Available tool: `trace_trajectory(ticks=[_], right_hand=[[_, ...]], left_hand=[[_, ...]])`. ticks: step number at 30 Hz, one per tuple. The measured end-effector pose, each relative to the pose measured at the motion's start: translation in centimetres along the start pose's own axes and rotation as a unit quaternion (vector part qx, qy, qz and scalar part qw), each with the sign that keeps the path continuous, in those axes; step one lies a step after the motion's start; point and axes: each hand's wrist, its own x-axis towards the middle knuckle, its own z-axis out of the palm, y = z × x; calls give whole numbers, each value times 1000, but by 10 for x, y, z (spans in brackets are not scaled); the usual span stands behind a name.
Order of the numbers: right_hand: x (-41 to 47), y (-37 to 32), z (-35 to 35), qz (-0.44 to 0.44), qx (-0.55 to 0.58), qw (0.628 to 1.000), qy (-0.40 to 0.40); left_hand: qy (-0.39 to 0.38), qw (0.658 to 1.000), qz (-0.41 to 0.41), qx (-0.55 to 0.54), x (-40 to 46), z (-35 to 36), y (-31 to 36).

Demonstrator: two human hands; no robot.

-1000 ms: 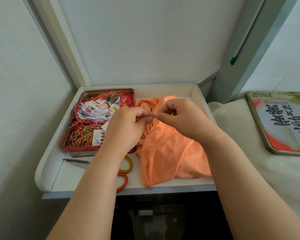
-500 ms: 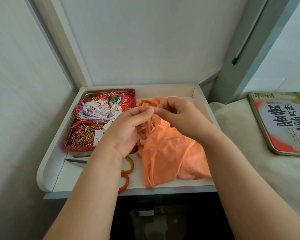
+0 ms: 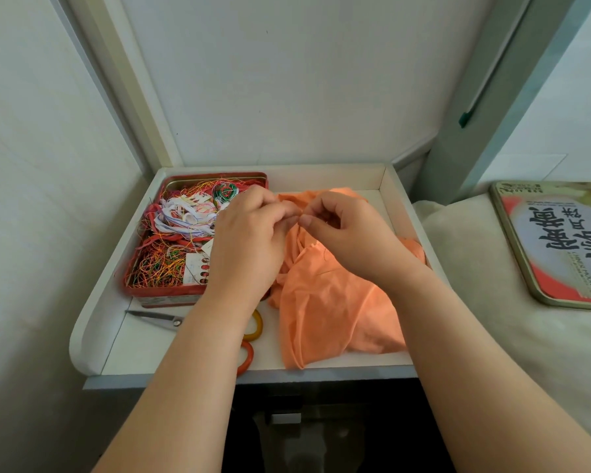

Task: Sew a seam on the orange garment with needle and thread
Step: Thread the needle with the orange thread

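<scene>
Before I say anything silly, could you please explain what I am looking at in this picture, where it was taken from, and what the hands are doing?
There is no machine here: a person wears a wide-angle camera on the head, so the one view looks forward and down along both forearms. The left hand and right hand meet fingertip to fingertip above an orange garment, each pinching something too fine to see, probably needle and thread. The garment lies crumpled on a white rimmed tray. Left of it stands an open red tin full of tangled coloured thread. In front of the tin lie scissors with orange handles, partly hidden by the left forearm. On the pale cushion to the right lies a printed tin lid.
</scene>
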Motion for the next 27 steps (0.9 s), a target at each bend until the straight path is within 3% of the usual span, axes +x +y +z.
trace_trajectory(ticks=[4,7,18,27], right_hand=[[0,1,-3,3,22,1000,2],[0,3,-5,0,27,1000,9],[0,3,-6,-17,-2,1000,4],[-1,1,-7,-10,6,1000,-3]], left_hand=[[2,995,63,71,2,0,3],[-3,995,58,78,2,3,5],[-48,987,-125,-87,0,-4,9],[-37,981,-167,-87,0,-5,9]])
